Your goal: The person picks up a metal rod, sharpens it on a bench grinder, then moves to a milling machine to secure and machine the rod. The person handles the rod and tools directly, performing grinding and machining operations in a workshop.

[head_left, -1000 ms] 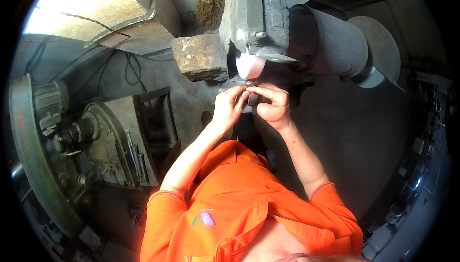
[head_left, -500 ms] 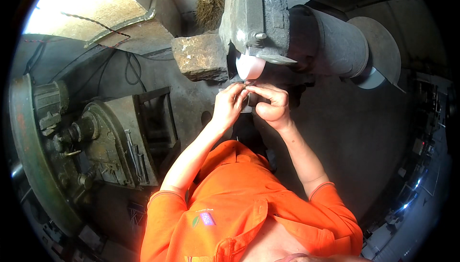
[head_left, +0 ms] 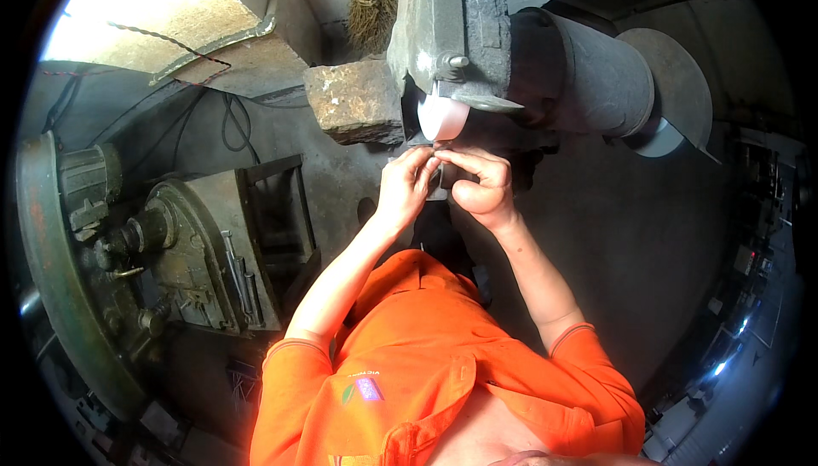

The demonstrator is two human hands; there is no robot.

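Observation:
My left hand (head_left: 406, 185) and my right hand (head_left: 484, 189) meet fingertip to fingertip just below the white grinding wheel (head_left: 444, 119) of a bench grinder. Both pinch a small dark piece (head_left: 436, 152), mostly covered by the fingers, so its kind cannot be made out. It lies close under the wheel's lower edge; whether they touch is hidden. A grey metal guard (head_left: 432, 27) with a bolt covers the wheel's upper part. Beneath my fingers part of a light metal rest shows.
Right of the wheel extends the grinder's cylindrical motor housing (head_left: 607, 74), ending in a round cover (head_left: 673, 83) over a second wheel (head_left: 658, 139). A rough stone block (head_left: 354, 101) adjoins the guard on the left, below a straw brush (head_left: 368, 6). Farther left stands a green machine (head_left: 64, 287).
The guard, the white wheel and both my hands appear very slightly farther left. The pinch on the small piece looks the same.

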